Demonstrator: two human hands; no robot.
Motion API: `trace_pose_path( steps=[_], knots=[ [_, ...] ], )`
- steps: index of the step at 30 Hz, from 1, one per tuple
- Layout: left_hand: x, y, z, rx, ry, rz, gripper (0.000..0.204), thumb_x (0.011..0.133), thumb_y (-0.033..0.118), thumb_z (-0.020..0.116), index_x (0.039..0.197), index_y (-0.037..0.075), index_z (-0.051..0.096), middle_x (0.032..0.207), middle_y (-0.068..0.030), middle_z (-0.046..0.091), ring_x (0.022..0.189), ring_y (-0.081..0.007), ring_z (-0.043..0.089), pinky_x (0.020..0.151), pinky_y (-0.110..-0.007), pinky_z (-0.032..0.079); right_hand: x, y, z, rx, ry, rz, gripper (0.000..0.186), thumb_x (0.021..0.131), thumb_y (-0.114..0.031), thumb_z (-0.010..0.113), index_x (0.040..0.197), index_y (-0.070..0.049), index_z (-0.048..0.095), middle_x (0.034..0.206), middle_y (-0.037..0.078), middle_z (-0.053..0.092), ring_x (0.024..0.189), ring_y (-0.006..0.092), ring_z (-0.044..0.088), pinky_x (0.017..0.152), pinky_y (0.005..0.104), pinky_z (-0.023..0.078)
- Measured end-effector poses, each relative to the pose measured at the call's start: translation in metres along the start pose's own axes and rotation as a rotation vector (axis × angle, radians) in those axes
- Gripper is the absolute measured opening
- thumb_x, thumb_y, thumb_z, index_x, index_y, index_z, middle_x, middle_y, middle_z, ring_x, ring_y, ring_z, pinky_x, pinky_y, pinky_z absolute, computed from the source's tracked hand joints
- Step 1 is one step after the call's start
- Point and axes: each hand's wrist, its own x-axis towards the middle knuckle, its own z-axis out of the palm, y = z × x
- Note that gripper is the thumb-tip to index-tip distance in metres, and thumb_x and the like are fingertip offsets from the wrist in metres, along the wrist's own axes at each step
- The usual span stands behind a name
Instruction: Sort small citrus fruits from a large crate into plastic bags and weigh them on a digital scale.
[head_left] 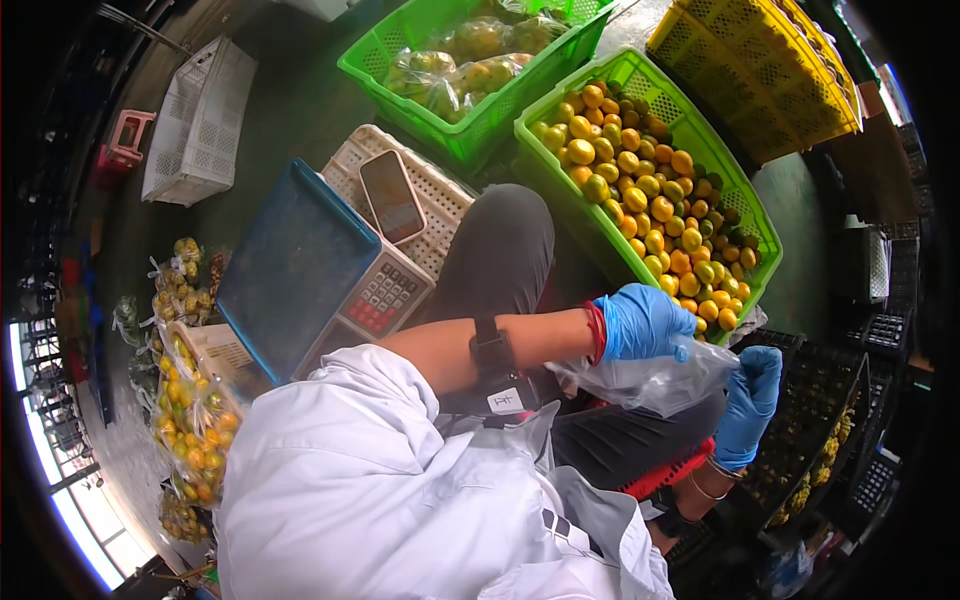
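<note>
Clear plastic bag looks empty AFAICT, so filling's not begun. Done: several pkgs of bagged fruit in the far green crate; lots of loose fruit left in the nearer green crate. Plastic bag's over the lap, betw. both gloved hands: L grip clenched on its upper edge, R grip pinching its R end. Long axis approx. L–R; can't tell which way the mouth points.

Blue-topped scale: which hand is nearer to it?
Left. The left hand is right of the scale; the right hand is farther right, across the clear bag.
</note>
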Motion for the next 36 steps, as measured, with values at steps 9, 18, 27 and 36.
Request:
trace_pose_path(
  steps=[9, 18, 27, 36],
  knots=[
    [0.018, -0.069, 0.002, -0.02, 0.606, -0.17, 0.032, 0.085, 0.036, 0.052, 0.091, 0.005, 0.055, 0.07, -0.016, 0.06, 0.065, -0.034, 0.06, 0.055, -0.043, 0.046, 0.019, -0.024, 0.083, -0.681, 0.055, -0.408, 0.025, 0.073, 0.006, 0.052, 0.097, -0.003, 0.054, 0.094, 0.013, 0.056, 0.09, 0.0292, 0.055, 0.082, 0.0377, 0.042],
    [-0.018, -0.089, -0.035, -0.48, 0.418, -0.117, 0.023, 0.086, 0.024, 0.056, 0.088, 0.002, 0.062, 0.074, -0.0152, 0.062, 0.068, -0.0272, 0.063, 0.064, -0.034, 0.048, 0.05, 0.049, 0.124, -0.62, -0.365, -0.362, 0.029, 0.076, -0.008, 0.059, 0.102, -0.001, 0.049, 0.075, 0.012, 0.058, 0.07, 0.0315, 0.057, 0.064, 0.0407, 0.046],
    [-0.017, -0.073, -0.037, -0.792, 0.534, -0.05, 0.041, 0.073, -0.009, 0.048, 0.114, -0.001, 0.05, 0.101, -0.0085, 0.058, 0.098, -0.0133, 0.053, 0.089, -0.026, 0.042, 0.07, 0.084, 0.131, 0.267, -0.246, 0.213, 0.02, 0.081, -0.002, 0.055, 0.101, 0.002, 0.054, 0.099, 0.007, 0.057, 0.086, 0.0126, 0.052, 0.079, 0.0238, 0.042],
    [-0.121, -0.2, -0.121, 0.389, 1.043, -0.588, 0.065, 0.069, 0.015, 0.071, 0.124, 0.002, 0.039, 0.128, -0.0194, 0.038, 0.122, -0.0324, 0.036, 0.101, -0.038, 0.03, 0.083, 0.092, 0.021, 0.807, 0.44, 0.235, 0.032, 0.09, -0.018, 0.049, 0.115, 0.002, 0.054, 0.105, 0.008, 0.059, 0.091, 0.0142, 0.057, 0.083, 0.029, 0.045]
  ],
)
